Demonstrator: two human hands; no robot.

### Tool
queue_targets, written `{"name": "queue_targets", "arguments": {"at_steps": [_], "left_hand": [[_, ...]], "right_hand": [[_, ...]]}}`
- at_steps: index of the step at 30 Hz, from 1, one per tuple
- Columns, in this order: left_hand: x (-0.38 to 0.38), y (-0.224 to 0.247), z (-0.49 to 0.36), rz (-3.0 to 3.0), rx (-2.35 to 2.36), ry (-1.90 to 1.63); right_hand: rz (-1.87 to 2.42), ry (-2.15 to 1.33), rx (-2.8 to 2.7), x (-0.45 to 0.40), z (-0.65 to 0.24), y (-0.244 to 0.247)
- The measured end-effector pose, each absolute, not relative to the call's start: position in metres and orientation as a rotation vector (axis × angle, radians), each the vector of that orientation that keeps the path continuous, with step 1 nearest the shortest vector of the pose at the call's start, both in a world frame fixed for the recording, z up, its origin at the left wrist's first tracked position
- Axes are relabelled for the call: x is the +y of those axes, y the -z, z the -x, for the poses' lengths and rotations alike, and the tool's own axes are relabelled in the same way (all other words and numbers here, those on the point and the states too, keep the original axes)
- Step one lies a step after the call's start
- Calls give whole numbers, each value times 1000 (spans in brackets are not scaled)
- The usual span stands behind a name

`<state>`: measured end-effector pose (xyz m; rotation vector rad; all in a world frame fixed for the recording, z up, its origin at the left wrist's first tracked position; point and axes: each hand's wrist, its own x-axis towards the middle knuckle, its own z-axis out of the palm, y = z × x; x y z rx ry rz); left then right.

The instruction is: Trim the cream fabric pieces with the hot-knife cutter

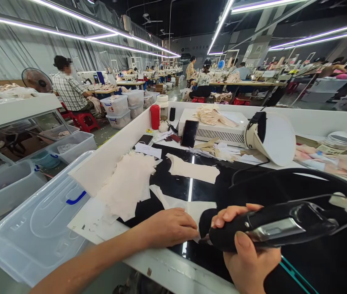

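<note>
My right hand (249,253) is wrapped round a black handheld power tool (271,228) with a silver plate, its narrow tip pointing left. Just left of that tip, my left hand (173,226) lies palm down on a pale cut piece (194,208) on the glossy black tabletop (167,185). Its fingers rest close together on the piece, partly hiding it. Farther back lies another cream piece (193,169). A pile of cream fabric pieces (130,179) sits to the left, over the white table edge.
Behind are a phone (189,133), a red can (155,117), a white vented box (213,126) and a lamp with a white shade (279,139). A lidded plastic bin (38,220) stands left. A seated person (71,87) works farther off.
</note>
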<state>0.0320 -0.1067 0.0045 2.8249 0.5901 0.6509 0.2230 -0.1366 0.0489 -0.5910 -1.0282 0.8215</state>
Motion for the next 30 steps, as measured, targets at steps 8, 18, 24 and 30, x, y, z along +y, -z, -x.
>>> {"name": "queue_targets", "arguments": {"at_steps": [8,18,24,30], "left_hand": [[-104,-4,-28,-2853,507,-658],[-106,-6,-29,-2879,505,-684],[-107,-4,-28,-2870,519,-693],[-108,-4,-28,-2857,532,-695]], "right_hand": [[613,-813,-999,-137,-221,-53],[619,-801,-1012,-137,-221,-52],[623,-799,-1016,-137,-221,-51],[603,-811,-1013,-136,-221,-49]]}}
